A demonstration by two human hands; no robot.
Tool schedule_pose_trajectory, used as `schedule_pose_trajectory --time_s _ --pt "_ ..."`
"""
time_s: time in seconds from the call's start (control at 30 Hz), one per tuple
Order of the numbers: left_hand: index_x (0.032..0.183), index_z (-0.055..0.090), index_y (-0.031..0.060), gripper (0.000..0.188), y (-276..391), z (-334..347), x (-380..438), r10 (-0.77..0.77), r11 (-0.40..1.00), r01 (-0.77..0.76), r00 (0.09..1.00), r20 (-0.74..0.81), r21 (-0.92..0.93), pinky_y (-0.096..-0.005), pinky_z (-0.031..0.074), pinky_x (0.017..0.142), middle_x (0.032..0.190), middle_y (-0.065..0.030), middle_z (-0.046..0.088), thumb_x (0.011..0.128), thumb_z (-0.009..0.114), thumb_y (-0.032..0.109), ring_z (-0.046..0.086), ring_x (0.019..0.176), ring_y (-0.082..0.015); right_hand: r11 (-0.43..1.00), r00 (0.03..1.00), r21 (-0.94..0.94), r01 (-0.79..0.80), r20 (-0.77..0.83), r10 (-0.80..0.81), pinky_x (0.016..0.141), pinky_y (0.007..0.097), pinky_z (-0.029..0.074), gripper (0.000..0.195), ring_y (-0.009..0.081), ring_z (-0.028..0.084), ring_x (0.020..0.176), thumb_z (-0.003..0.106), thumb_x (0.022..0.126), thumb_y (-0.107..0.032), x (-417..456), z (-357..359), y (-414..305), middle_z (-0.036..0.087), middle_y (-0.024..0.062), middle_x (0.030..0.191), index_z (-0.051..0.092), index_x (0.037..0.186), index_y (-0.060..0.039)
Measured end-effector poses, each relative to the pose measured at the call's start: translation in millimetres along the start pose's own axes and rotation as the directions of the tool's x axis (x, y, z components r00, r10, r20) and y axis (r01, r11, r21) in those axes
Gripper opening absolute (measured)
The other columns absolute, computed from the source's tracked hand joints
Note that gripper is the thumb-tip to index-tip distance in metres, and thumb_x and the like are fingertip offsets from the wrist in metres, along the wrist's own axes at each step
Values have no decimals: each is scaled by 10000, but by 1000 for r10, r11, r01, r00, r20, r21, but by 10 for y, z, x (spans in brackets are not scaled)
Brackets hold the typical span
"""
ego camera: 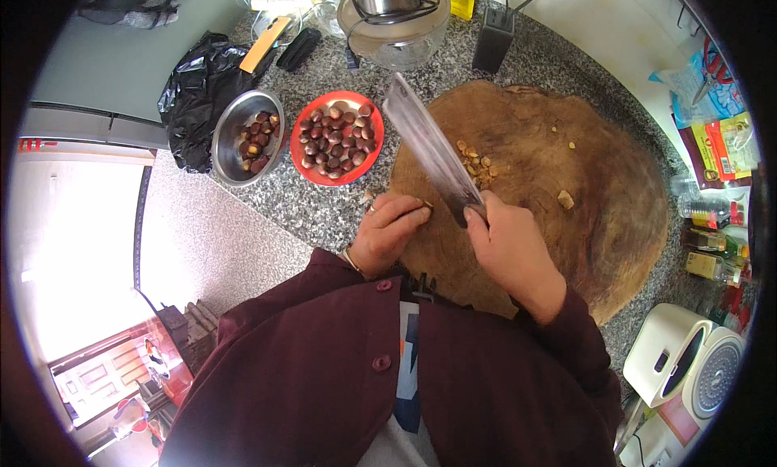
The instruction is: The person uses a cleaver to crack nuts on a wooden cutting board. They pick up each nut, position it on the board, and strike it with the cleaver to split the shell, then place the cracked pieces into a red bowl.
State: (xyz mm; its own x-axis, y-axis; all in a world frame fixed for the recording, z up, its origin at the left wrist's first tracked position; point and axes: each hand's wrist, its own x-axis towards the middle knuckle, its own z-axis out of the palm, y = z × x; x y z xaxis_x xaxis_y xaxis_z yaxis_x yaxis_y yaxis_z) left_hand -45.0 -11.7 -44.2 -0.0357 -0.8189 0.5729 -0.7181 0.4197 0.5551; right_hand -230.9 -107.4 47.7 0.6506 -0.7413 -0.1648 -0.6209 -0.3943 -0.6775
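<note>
My right hand grips a Chinese cleaver, its broad blade slanting up and left above the wooden chopping block. At the block's left edge, my left hand pinches a small brownish piece in its fingertips, mostly hidden; it may be a chestnut. A heap of yellowish-brown chopped bits lies right of the blade. Beyond my left hand is a red-rimmed plate of whole chestnuts. To its left, a steel bowl holds more chestnuts, some showing pale patches.
A black plastic bag lies beside the steel bowl. At the back stand a lidded glass bowl with a corded steel appliance on top and a black block. Bottles and an opened white rice cooker line the right side.
</note>
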Motion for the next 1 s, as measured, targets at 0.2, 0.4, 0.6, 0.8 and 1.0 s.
schedule_pose_trajectory --time_s 0.2,0.4,0.6,0.8,1.0 --pt "1006 573 41 359 113 47 2 -250 968 249 964 -88 -25 -378 444 803 962 -106 597 690 743 54 559 907 -294 998 993 44 -44 -105 48 616 510 455 220 425 596 670 496 916 -222 -182 -33 -18 599 220 676 514 863 -9" --pt "1012 567 43 379 124 9 108 -179 978 170 981 72 116 -348 451 799 991 -100 585 687 760 14 558 922 -266 998 993 53 -36 -108 41 595 506 453 213 420 595 655 504 914 -216 -290 32 -2 595 222 665 517 863 -9" --pt "1038 542 41 321 174 -1 -21 -513 769 478 858 37 -424 -325 447 853 1016 -75 600 759 667 -58 559 982 -202 991 989 131 -8 -143 27 598 496 454 217 430 595 673 521 903 -211 -324 116 10 594 238 678 533 877 4" --pt "1196 415 50 452 149 -37 -56 -547 455 395 831 99 -798 -311 440 953 1188 -119 553 816 590 -119 538 1080 -163 911 991 393 -128 6 137 543 417 478 235 346 610 569 522 902 -191 -308 216 72 593 211 651 544 924 42" --pt "1199 402 43 446 147 -84 -105 -610 310 398 780 140 -863 -310 438 970 1219 -126 544 825 586 -116 532 1101 -171 783 943 528 -330 149 297 450 303 467 223 140 549 453 502 921 -172 -274 150 26 560 85 612 539 936 47"
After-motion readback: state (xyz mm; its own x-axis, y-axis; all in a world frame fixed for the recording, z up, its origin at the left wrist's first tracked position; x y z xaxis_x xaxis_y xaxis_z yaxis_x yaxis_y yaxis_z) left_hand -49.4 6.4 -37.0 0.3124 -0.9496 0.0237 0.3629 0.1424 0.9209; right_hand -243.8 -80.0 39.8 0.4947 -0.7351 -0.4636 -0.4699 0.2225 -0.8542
